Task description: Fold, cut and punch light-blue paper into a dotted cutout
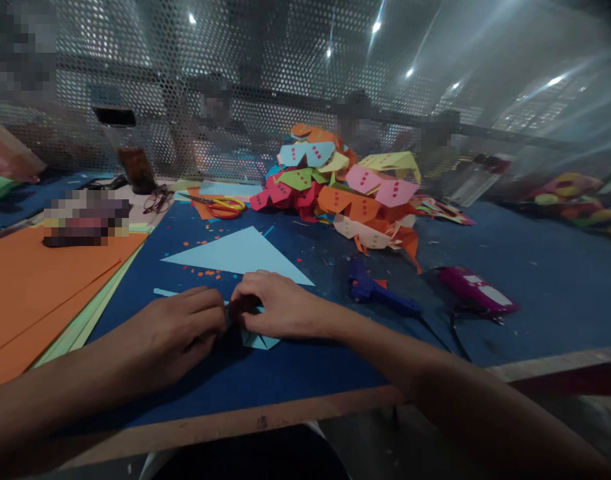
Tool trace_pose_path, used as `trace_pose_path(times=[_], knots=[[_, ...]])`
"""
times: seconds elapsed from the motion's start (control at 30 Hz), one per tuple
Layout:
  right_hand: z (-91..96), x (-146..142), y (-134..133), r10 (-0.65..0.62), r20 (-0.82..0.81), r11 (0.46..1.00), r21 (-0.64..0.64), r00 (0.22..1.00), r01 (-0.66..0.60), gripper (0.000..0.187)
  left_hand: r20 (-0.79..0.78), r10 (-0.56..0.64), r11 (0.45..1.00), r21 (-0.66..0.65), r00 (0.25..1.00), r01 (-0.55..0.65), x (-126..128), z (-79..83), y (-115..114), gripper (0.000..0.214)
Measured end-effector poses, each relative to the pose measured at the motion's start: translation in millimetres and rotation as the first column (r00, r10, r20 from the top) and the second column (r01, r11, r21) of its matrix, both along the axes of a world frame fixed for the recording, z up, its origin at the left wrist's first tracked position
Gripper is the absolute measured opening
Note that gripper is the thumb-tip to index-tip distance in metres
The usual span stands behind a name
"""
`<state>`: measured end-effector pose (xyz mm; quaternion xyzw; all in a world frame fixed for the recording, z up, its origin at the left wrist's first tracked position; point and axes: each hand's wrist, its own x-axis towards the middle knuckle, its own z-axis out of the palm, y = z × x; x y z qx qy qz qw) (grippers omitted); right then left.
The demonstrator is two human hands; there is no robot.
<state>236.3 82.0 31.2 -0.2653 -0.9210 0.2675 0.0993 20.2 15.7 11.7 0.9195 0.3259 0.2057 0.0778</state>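
Both hands meet over a small folded piece of light blue paper point(260, 340) near the table's front. My left hand point(185, 330) has its fingers curled closed at the paper's left side, and they hide that part of it. On the other side, my right hand point(273, 303) pinches the paper between thumb and fingers. Just beyond the hands lies a larger light blue paper triangle point(240, 253), flat on the blue table surface point(305, 373). A narrow light blue strip point(165, 292) rests beside my left hand.
Orange sheets point(50, 287) lie stacked at left. Yellow-handled scissors point(225, 207) and a pile of colourful folded paper pieces point(335, 180) are farther back. A blue glue gun point(380, 290) and a purple device point(478, 291) lie at right. A bottle point(130, 157) stands back left.
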Motion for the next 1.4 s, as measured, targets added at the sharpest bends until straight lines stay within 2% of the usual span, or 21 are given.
trace_pose_path(times=[0.8, 1.0, 1.4], knots=[[-4.2, -3.7, -2.9, -0.078, 0.003, 0.997, 0.024, 0.997, 0.078, 0.011, 0.001, -0.003, 1.0, 0.015, 1.0, 0.003, -1.4, -0.6, 1.0, 0.022], [-3.5, -5.5, -3.3, -0.134, 0.012, 0.991, -0.02, 0.991, 0.134, 0.016, 0.011, -0.008, 1.0, 0.02, 1.0, 0.008, -0.7, 1.1, 0.8, 0.021], [-0.7, -6.7, -4.9, -0.12, 0.049, 0.993, 0.006, 0.991, 0.12, 0.014, -0.008, -0.023, 0.999, 0.039, 1.0, 0.023, -0.9, 0.2, 0.8, 0.022]])
